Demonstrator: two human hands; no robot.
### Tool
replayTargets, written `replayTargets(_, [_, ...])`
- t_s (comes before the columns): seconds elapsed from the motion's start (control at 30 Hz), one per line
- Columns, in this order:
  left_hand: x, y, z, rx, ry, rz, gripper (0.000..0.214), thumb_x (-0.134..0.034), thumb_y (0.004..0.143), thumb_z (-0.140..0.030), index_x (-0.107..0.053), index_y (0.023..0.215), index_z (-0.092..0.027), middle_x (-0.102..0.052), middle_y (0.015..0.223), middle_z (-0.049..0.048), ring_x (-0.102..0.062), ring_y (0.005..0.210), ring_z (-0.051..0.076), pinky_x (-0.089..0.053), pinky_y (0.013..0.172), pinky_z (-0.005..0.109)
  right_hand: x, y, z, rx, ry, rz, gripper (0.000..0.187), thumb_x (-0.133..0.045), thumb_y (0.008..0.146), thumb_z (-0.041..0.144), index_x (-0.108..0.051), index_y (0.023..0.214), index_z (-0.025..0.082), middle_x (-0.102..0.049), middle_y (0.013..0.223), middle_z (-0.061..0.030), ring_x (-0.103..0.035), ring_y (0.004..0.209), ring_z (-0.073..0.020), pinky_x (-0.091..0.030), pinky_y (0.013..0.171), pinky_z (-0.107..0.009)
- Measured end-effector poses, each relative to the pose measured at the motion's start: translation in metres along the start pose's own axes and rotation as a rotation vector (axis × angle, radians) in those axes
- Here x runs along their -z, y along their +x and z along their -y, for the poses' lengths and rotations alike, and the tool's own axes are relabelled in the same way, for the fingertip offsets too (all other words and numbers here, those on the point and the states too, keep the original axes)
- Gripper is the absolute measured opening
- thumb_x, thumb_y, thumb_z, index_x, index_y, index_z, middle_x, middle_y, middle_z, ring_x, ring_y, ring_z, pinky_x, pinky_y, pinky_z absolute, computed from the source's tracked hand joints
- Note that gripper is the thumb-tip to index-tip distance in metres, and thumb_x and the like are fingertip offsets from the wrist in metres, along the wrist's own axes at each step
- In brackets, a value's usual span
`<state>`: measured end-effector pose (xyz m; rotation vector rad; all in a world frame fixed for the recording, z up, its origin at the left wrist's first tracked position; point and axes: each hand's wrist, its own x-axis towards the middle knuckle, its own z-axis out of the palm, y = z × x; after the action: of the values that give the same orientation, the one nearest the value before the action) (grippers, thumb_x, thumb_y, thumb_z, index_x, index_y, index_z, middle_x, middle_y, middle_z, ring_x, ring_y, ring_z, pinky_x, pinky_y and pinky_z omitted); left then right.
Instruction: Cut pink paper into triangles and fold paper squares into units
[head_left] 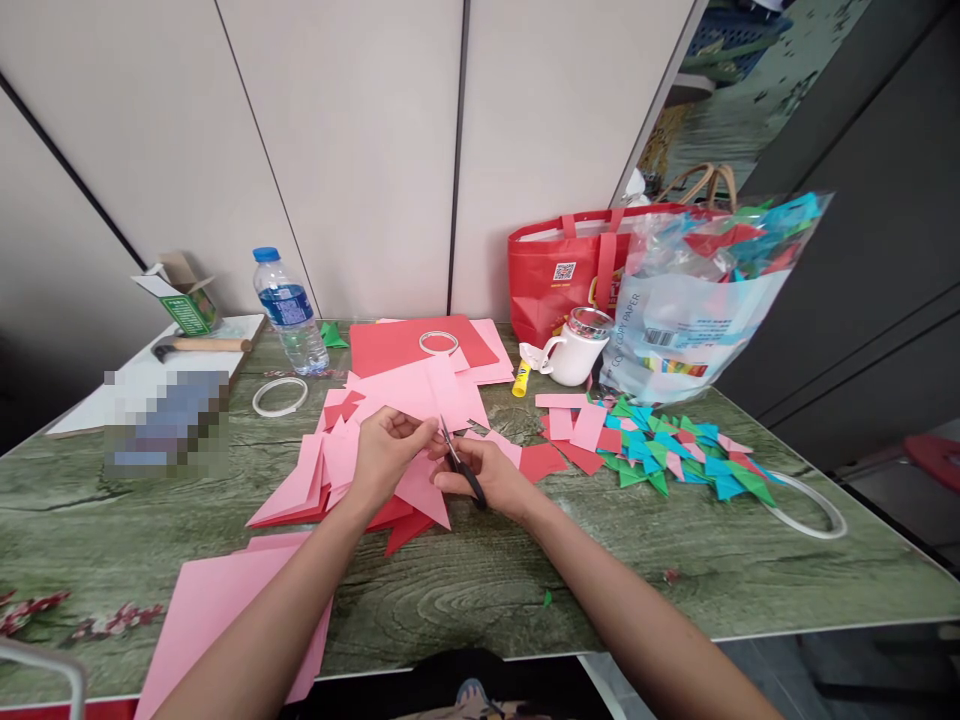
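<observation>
My left hand [388, 452] is closed on a pink sheet of paper [420, 488], holding it up over the table's middle. My right hand [487, 478] grips a pair of black-handled scissors [459, 462], blades pointing up toward the paper's edge beside my left fingers. Under and around both hands lies a heap of pink and red paper pieces [330, 470]. A larger pink sheet [217, 600] lies at the near left edge.
On the green wood-grain table [675, 590] lie folded green, blue and pink triangles [675, 455], a white mug [574, 350], a glue stick [520, 378], tape rolls [279, 396], a water bottle [289, 310], a red bag [570, 270], a plastic bag of paper [697, 300] and a hammer [199, 345].
</observation>
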<state>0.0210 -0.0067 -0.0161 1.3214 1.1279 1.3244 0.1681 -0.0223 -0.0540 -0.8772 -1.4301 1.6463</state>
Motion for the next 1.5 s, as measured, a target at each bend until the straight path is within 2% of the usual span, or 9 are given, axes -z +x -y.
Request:
replayTargets(0.47, [-0.0005,0.0007,0.0037,0.013,0.006,-0.009,0.019,-0.069,0.064,-0.024,-0.053,0.065,-0.014,-0.067,0.056,0.0028,-0.065,0.051,0.017,-0.048,0.047,0.023,0.0014,0.0014,-0.0042,-0.001,-0.019,-0.020,0.044,-0.078,0.053,0.034,-0.061,0.090,0.017,-0.057,0.071,0.0011,-0.052,0.065,-0.0122,-0.042,0.062,-0.026])
replayTargets(0.8, [-0.0002,0.0011,0.0043,0.016,0.024,-0.008,0.019,-0.068,0.065,-0.025,-0.053,0.065,-0.014,-0.067,0.056,0.0023,-0.064,0.050,0.016,-0.047,0.045,0.022,-0.0031,0.0011,-0.0014,0.002,-0.039,-0.059,0.041,-0.076,0.055,0.038,-0.060,0.085,0.015,-0.049,0.052,0.0064,-0.043,0.047,-0.0073,-0.034,0.048,-0.021])
replayTargets(1.33, [-0.0005,0.0000,-0.0003,0.017,-0.006,0.011,0.016,-0.069,0.064,-0.024,-0.056,0.063,-0.014,-0.067,0.054,0.0015,-0.063,0.048,0.015,-0.048,0.047,0.022,-0.0055,0.0030,-0.0067,0.027,-0.046,-0.091,0.037,-0.072,0.058,0.043,-0.060,0.078,0.013,-0.049,0.042,0.0064,-0.040,0.036,-0.0055,-0.029,0.038,-0.019])
replayTargets(1.5, [0.0031,0.0029,0.0037,0.047,-0.015,0.002,0.023,-0.062,0.071,-0.034,-0.062,0.065,-0.012,-0.069,0.059,0.0058,-0.062,0.046,0.015,-0.048,0.045,0.023,-0.0065,0.0033,-0.0077,0.025,-0.036,-0.090,0.037,-0.073,0.058,0.042,-0.059,0.077,0.014,-0.049,0.042,0.0064,-0.040,0.035,-0.0053,-0.029,0.037,-0.018])
